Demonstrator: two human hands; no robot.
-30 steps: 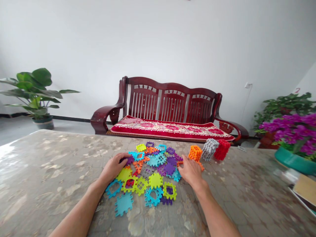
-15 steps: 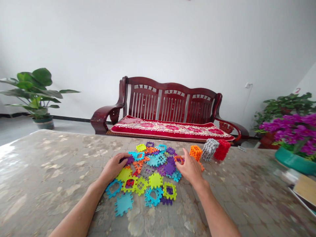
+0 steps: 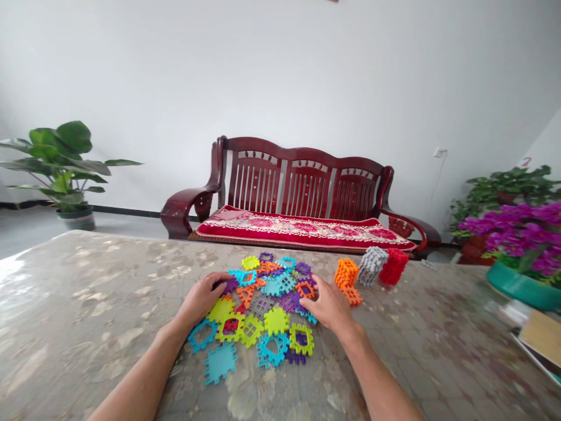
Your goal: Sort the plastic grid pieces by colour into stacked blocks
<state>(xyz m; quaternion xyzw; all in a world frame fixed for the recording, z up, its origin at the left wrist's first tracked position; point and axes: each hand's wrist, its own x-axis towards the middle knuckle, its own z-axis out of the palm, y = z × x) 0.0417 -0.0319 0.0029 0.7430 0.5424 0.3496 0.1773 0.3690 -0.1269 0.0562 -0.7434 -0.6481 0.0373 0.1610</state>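
A loose pile of toothed plastic building tiles in several colours lies before me. At its left edge rests my left hand (image 3: 205,297), thumb and fingers parted, with fingertips by a purple tile (image 3: 230,285) and a blue frame tile (image 3: 245,277). On the right side, my right hand (image 3: 328,303) has an orange frame tile (image 3: 305,289) between thumb and fingers, above purple tiles (image 3: 289,302). Lime tiles (image 3: 276,321) and a flat teal tile (image 3: 220,362) lie nearer me. My right hand partly covers the tiles beneath it.
Stacks of orange tiles (image 3: 346,272), grey tiles (image 3: 372,266) and red tiles (image 3: 394,266) stand right of the pile on the patterned table (image 3: 109,310). A teal flower pot (image 3: 521,286) stands far right. Behind the table is a wooden bench (image 3: 302,175).
My right hand has moved left and slightly toward me with the orange frame tile, away from the orange stack. My left hand stays in nearly the same place.
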